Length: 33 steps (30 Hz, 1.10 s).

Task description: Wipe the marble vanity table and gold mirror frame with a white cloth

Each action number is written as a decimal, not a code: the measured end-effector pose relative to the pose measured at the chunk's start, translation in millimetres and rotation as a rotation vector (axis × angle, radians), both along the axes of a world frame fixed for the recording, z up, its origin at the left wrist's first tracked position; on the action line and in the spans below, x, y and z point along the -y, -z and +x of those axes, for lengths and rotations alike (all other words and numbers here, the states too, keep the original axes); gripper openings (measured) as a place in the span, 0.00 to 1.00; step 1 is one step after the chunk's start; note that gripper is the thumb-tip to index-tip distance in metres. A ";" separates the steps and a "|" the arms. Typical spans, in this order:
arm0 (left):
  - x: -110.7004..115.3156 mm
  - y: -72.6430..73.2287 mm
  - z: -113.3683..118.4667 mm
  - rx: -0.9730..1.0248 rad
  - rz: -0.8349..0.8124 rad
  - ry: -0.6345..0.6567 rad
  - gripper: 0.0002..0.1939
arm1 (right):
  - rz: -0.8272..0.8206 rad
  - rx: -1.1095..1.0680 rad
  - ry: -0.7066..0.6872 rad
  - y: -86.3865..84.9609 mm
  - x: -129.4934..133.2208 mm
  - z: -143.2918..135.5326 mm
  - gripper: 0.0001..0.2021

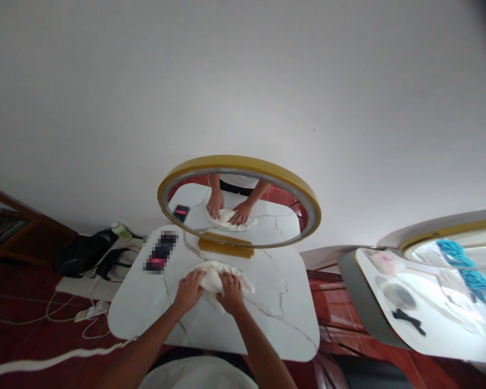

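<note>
A bunched white cloth (pixel 213 281) lies on the white marble-patterned table (pixel 275 324), below the gold foot of an oval mirror. My left hand (pixel 190 290) rests on the cloth's left end with its fingers bent over it. On the right part of the cloth lies my right hand (pixel 231 292), its fingers spread a little and pointing up and left. Some cloth shows between the two hands and sticks out past the right one. The mirror (pixel 243 202) reflects both hands and the cloth.
A pixelated dark object (pixel 161 252) lies at the table's left. Left of the table are a black bag (pixel 85 251), a power strip (pixel 92 312) and cables on the red floor. At the right stand a second table (pixel 389 302) with a black item, and a dark stool (pixel 370 373).
</note>
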<state>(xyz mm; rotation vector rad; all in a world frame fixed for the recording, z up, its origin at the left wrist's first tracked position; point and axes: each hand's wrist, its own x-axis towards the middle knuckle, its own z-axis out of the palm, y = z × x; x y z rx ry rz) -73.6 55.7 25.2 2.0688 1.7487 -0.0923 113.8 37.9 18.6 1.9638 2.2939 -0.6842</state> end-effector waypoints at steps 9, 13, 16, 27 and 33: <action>67.2 7.0 -5.0 0.091 -0.150 0.175 0.32 | -0.107 -0.116 -0.099 7.1 73.6 35.5 0.38; 90.9 15.5 -0.1 0.137 -0.208 0.244 0.37 | -0.156 -0.155 -0.107 11.1 99.2 55.5 0.39; 94.8 18.2 8.8 0.157 -0.260 0.281 0.38 | -0.194 -0.161 -0.096 8.5 107.8 71.3 0.39; 67.4 19.1 49.6 0.259 -0.272 0.346 0.33 | -0.160 -0.092 -0.012 11.0 95.1 108.9 0.35; 28.3 19.3 65.2 0.214 -0.209 0.276 0.31 | -0.091 -0.070 0.053 18.2 52.5 109.1 0.34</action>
